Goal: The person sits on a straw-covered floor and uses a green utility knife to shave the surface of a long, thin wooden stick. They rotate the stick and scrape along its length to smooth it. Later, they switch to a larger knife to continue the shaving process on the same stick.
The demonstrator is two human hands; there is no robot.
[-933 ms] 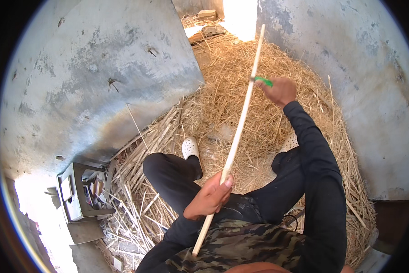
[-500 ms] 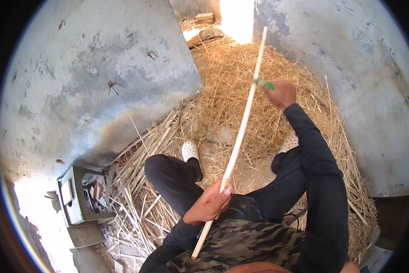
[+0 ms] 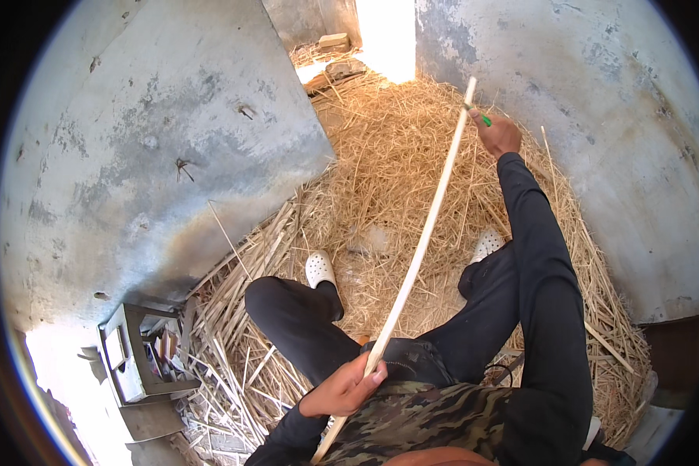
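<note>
A long pale wooden stick (image 3: 425, 237) slants from my lap up to the far right. My left hand (image 3: 348, 386) is closed round its lower part, close to my waist. Out at arm's length, my right hand (image 3: 498, 135) is closed on a small green-handled tool (image 3: 486, 120). The tool's working end meets the stick a little below its far tip; its exact shape is too small to make out.
Loose straw shavings (image 3: 396, 147) heap on the floor between my feet and beyond. Split stalks (image 3: 248, 272) lie to the left, beside a wooden box-like stand (image 3: 132, 353). Worn grey walls (image 3: 163, 140) close in on both sides. A white clog (image 3: 320, 269) is on my left foot.
My right hand and the green-handled tool have slid farther out, nearer the stick's far tip. My left hand, still holding the stick, has come slightly closer to my body.
</note>
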